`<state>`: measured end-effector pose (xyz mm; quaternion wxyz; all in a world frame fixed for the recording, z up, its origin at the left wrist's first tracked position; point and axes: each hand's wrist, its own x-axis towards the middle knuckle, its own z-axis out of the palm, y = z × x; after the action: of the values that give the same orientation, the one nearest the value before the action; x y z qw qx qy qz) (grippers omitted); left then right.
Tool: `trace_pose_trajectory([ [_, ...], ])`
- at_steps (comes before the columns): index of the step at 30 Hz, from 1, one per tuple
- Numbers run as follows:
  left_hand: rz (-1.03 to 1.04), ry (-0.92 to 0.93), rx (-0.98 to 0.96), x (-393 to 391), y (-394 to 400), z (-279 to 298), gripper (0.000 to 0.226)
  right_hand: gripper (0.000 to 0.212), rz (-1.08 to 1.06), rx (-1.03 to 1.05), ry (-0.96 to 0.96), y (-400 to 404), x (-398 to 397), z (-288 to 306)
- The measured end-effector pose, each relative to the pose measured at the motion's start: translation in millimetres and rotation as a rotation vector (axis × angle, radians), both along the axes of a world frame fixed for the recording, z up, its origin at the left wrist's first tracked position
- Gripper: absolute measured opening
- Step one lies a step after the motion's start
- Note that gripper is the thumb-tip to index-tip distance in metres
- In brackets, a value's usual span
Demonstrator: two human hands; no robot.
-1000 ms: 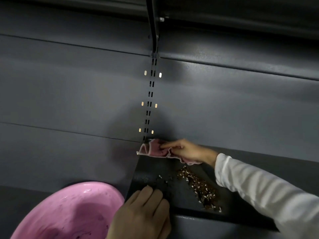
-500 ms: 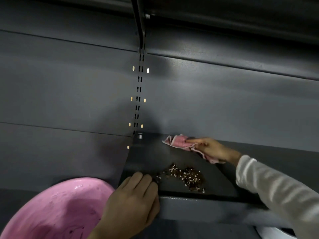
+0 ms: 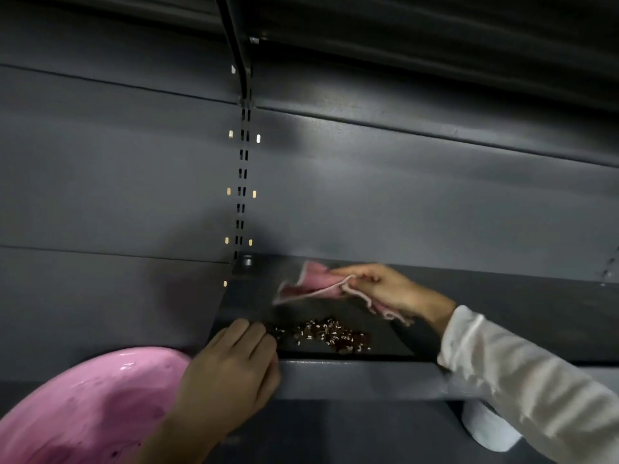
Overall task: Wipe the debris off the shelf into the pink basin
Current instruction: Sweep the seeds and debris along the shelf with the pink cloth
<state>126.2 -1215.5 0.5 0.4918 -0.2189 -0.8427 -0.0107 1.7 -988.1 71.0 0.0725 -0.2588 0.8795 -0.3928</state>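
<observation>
The debris (image 3: 323, 334), a scatter of brown and pale bits, now lies gathered in a tight patch close to the front lip of the dark shelf (image 3: 502, 306), right beside the fingers of the left hand (image 3: 231, 366); a second ago it trailed further back and off to the right, so the last sweep has drawn it forward and toward the corner. That puts it within one more push of the pink basin (image 3: 83, 406), which waits below and to the left of the shelf end. The right hand (image 3: 378, 289) is closed around a pink cloth (image 3: 311, 286), which sits back near the rear wall, apart from the pile, where before it was tucked into the far left corner. The left hand is loosely curled over the shelf's front corner, gripping nothing that I can see.
</observation>
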Motion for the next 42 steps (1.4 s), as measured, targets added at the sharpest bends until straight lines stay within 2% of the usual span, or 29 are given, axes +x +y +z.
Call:
trace_pose_trajectory([
  [2, -0.001, 0.007, 0.007, 0.5, 1.4, 1.1, 0.025, 0.031, -0.119, 0.016, 0.043, 32.9, -1.6, 6.7],
  [7, 0.016, 0.016, 0.019, 2.4, 2.8, 2.0, 0.025, 0.037, -0.272, 0.257, 0.176, 93.9, 2.8, -12.0],
  [16, 0.001, 0.013, 0.018, 2.2, 2.9, 0.7, 0.023, 0.039, -0.048, 0.192, 0.15, -12.2, 25.6, -29.3],
  [24, -0.05, -0.105, -0.004, 7.6, 0.4, 7.1, 0.019, 0.039, -0.044, 0.13, 0.162, -89.7, 40.7, -32.0],
  [31, -0.111, -0.198, 0.002, 7.3, -4.6, 4.6, 0.014, 0.03, -0.297, -0.212, 0.032, -64.5, 22.6, -8.6],
  [33, -0.115, -0.216, -0.001, 6.4, -4.3, 5.1, 0.014, 0.029, -0.391, -0.185, 0.023, -48.5, 10.2, -8.8],
  [36, -0.119, -0.22, -0.02, 4.8, -5.3, 4.5, 0.013, 0.033, -0.466, 0.005, 0.064, -47.1, -8.5, -12.7],
  [42, -0.101, -0.195, -0.011, 3.3, -1.1, 4.3, 0.012, 0.037, -0.222, 0.07, 0.008, -97.8, -21.1, -10.9],
])
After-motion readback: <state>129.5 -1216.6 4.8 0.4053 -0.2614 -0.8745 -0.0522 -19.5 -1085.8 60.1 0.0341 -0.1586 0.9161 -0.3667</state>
